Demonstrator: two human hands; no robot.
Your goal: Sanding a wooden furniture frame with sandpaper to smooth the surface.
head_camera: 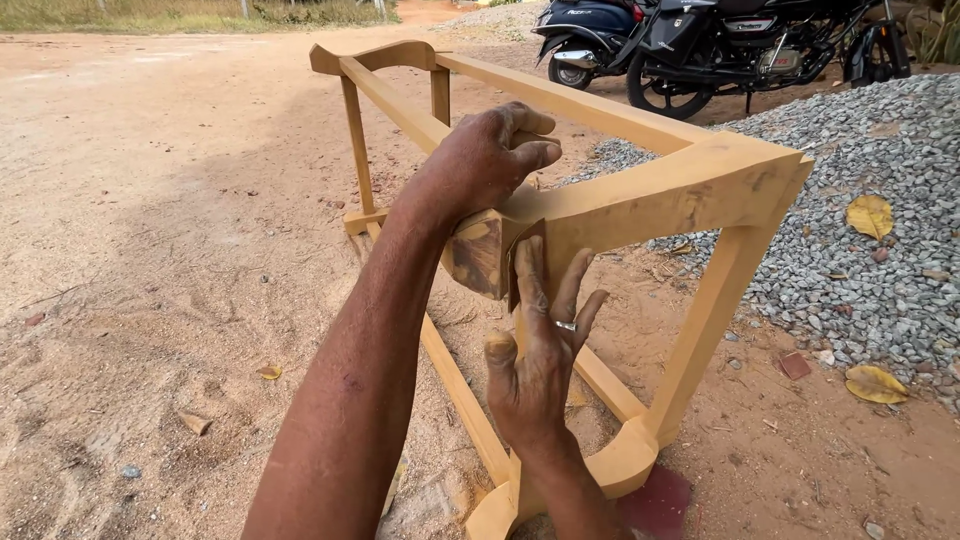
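Open sandy ground (150,250) wide and bare to the left of the wooden frame (640,200), with only a few small stones and a dry leaf (268,372). Clear gaps between the frame's rails, wide enough for an arm, crossed low down by the bottom rail (460,395). Right side hemmed in by a gravel heap (860,260) close beside the frame's leg (710,310). Far end blocked by parked motorcycles (720,45). Near corner taken up by both hands, left (495,160) on top and right (540,360) pressed to the end face.
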